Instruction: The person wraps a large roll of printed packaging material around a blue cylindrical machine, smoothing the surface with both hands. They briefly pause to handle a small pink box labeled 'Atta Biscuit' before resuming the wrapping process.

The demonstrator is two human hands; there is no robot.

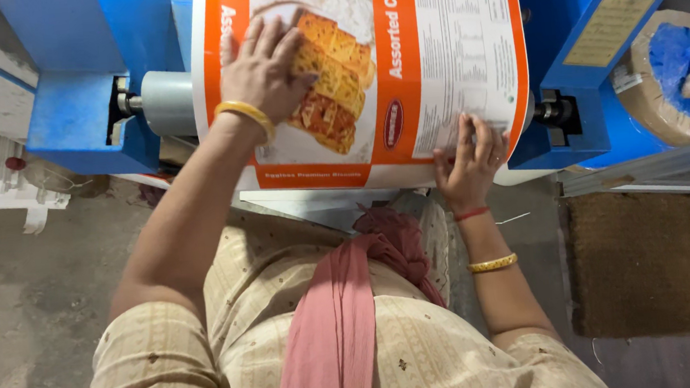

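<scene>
A large printed sheet, orange and white with a picture of biscuits and a block of small text, is draped over the roller of a blue machine. My left hand lies flat on the sheet's upper left, fingers spread over the biscuit picture, with a gold bangle on the wrist. My right hand is at the sheet's lower right corner. Its fingers rest on top of the sheet's edge and the thumb sits at the edge, pinching it. This wrist carries a red thread and a gold bangle.
A grey roller shaft sticks out at the machine's left. A round cardboard drum lined with blue plastic stands at the right. A brown mat lies lower right. Concrete floor with paper scraps is at left.
</scene>
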